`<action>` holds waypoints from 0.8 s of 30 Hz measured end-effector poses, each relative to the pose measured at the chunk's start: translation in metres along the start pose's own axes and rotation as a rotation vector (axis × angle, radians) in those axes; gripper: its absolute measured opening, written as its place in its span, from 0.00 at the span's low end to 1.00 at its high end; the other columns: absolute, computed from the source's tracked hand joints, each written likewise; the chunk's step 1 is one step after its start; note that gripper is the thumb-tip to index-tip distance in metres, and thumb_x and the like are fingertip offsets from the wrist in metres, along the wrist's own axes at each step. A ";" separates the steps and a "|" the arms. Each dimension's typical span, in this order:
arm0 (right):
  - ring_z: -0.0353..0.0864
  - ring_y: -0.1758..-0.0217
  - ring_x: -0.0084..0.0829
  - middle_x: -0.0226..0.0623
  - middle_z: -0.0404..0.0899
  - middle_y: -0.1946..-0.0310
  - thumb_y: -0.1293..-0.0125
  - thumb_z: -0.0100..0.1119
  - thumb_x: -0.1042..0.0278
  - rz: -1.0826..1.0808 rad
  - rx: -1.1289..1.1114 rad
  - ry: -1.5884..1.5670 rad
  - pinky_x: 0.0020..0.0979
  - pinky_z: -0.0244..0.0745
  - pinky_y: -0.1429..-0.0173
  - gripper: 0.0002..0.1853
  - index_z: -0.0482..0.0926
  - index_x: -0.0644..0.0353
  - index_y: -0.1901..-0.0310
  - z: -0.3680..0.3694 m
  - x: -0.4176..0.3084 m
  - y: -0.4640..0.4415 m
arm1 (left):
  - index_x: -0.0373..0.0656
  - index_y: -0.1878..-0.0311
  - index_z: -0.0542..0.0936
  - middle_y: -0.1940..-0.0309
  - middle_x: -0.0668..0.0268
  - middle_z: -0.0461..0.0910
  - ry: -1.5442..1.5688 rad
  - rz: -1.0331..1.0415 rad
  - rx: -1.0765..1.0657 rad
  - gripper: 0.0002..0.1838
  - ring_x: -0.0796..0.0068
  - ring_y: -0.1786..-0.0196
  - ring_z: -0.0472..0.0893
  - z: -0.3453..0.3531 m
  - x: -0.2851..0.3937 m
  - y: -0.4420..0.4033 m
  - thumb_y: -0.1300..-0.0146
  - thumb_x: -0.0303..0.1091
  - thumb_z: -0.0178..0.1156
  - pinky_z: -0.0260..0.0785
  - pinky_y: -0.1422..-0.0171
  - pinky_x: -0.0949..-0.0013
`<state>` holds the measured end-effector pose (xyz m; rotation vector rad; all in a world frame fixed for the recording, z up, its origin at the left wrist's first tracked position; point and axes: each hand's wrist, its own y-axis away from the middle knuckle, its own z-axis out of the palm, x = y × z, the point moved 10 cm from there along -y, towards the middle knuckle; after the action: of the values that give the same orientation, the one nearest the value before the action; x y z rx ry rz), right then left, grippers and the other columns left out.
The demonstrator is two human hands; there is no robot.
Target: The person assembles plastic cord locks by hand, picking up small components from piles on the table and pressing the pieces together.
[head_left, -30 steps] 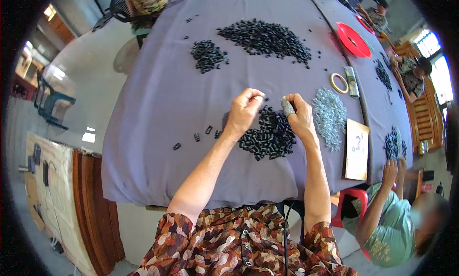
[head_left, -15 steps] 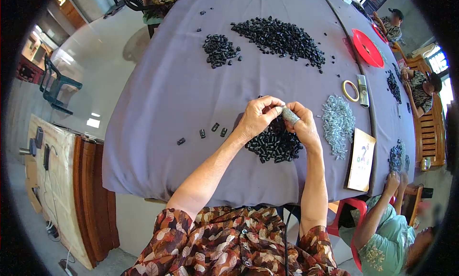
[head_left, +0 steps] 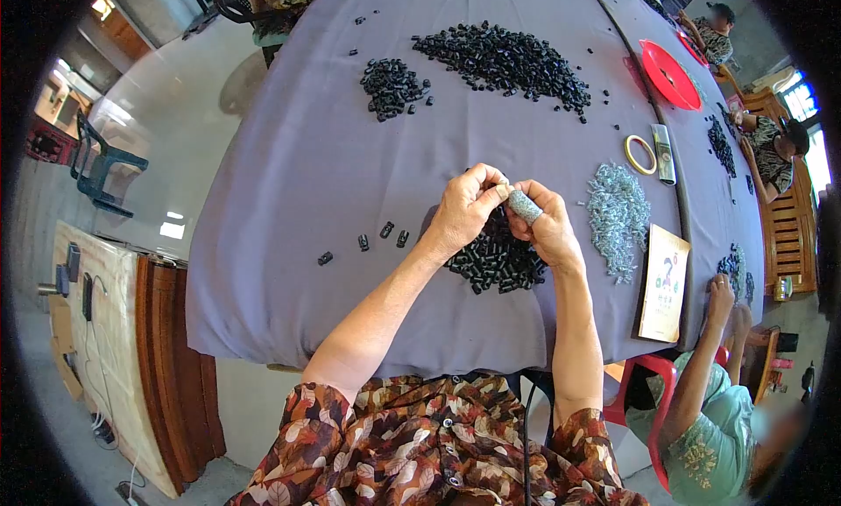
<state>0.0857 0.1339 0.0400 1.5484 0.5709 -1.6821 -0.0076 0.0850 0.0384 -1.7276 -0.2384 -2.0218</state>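
Both arms (head_left: 372, 318) are stretched forward; over piled black pieces (head_left: 499, 265), the left hand (head_left: 469, 206) and right hand (head_left: 549, 226) are held fingertips together, pinched; whether anything is gripped cannot be told.

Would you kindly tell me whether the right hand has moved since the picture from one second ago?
Yes: judged against the yellow ring, the right hand has shifted left, away from the ring and towards the left hand.

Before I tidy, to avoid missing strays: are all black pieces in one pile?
No, four black pieces lie left of the nearest pile.
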 end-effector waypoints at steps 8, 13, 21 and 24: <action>0.63 0.79 0.13 0.25 0.69 0.79 0.36 0.51 0.70 -0.128 0.073 0.194 0.17 0.58 0.77 0.06 0.73 0.64 0.64 -0.004 -0.007 -0.001 | 0.36 0.67 0.74 0.77 0.72 0.73 0.063 -0.179 -0.025 0.06 0.88 0.75 0.69 0.000 -0.008 0.003 0.39 0.29 0.55 0.62 0.72 0.80; 0.65 0.78 0.14 0.25 0.71 0.77 0.36 0.51 0.70 -0.093 0.087 0.203 0.17 0.59 0.76 0.07 0.73 0.64 0.62 -0.001 -0.005 0.000 | 0.37 0.68 0.73 0.78 0.73 0.72 0.009 -0.157 -0.030 0.06 0.88 0.76 0.67 -0.002 -0.006 0.001 0.39 0.30 0.54 0.60 0.74 0.80; 0.62 0.81 0.12 0.27 0.72 0.75 0.36 0.52 0.70 0.041 -0.031 -0.050 0.16 0.57 0.79 0.07 0.73 0.65 0.62 0.000 0.005 0.000 | 0.41 0.65 0.72 0.79 0.76 0.72 -0.036 -0.052 -0.053 0.05 0.93 0.81 0.63 0.003 -0.004 0.001 0.35 0.31 0.52 0.52 0.81 0.85; 0.63 0.82 0.12 0.27 0.73 0.76 0.37 0.52 0.71 0.024 0.008 -0.043 0.16 0.56 0.79 0.06 0.73 0.65 0.62 0.000 0.002 0.000 | 0.40 0.66 0.72 0.79 0.75 0.72 -0.021 -0.057 -0.036 0.05 0.93 0.81 0.63 0.002 -0.005 0.000 0.35 0.31 0.51 0.52 0.81 0.85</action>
<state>0.0854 0.1332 0.0379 1.5152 0.5225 -1.6973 -0.0051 0.0869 0.0337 -1.7834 -0.2619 -2.0611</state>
